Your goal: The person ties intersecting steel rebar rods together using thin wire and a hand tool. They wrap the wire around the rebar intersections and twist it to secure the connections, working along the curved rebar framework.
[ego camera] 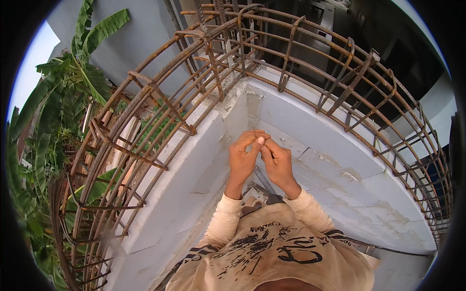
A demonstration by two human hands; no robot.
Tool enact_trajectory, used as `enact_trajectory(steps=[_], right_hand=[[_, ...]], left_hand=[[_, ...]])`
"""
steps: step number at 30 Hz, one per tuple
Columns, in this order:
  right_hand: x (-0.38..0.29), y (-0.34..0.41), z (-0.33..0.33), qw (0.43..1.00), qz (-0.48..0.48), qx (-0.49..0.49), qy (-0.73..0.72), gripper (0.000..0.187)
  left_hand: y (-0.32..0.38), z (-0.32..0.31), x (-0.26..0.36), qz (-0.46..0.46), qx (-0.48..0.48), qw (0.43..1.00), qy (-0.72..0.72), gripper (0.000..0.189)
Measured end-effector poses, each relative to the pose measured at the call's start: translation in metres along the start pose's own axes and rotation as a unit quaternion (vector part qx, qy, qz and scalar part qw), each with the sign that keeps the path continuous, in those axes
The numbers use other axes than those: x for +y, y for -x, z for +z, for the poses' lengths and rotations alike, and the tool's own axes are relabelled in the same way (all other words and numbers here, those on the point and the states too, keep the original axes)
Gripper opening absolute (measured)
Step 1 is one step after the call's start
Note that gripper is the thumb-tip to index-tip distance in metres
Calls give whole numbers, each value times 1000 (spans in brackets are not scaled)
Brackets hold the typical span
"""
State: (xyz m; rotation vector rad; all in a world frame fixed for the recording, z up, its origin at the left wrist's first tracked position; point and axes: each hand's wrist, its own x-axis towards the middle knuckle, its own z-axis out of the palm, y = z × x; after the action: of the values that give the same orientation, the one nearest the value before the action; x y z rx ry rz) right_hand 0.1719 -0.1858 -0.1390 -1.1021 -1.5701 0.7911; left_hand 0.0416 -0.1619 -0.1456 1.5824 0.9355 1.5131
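My left hand [243, 150] and my right hand [276, 158] meet in front of my chest, fingertips pinched together. A thin, dark piece of wire [255, 133] shows at the left fingers; most of it is hidden, and it seems held between both hands. Beyond them, a rusty rebar cage [214, 72] bends around the corner on top of the block walls. Neither hand touches the cage. A bundle of long thin wires [56, 207] hangs over the cage at the far left.
The left block wall [174, 185] and the right block wall [324, 145] meet at a rough concrete corner [233, 91]. Vertical rebars [220, 18] rise there. Banana plants [47, 105] and boards [122, 145] lie outside on the left. A dark interior [364, 40] lies beyond the right cage.
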Motion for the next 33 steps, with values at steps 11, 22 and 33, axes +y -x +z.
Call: enact_trajectory(steps=[11, 22, 33], right_hand=[[30, -20, 2, 968, 132, -16, -213, 20], [72, -156, 67, 988, -5, 135, -77, 19], [73, -196, 93, 950, 37, -16, -311, 23]], left_hand=[[-39, -22, 7, 114, 42, 936, -331, 15], [-104, -68, 46, 38, 96, 821, -562, 49], [-154, -101, 4, -114, 26, 899, -421, 60]])
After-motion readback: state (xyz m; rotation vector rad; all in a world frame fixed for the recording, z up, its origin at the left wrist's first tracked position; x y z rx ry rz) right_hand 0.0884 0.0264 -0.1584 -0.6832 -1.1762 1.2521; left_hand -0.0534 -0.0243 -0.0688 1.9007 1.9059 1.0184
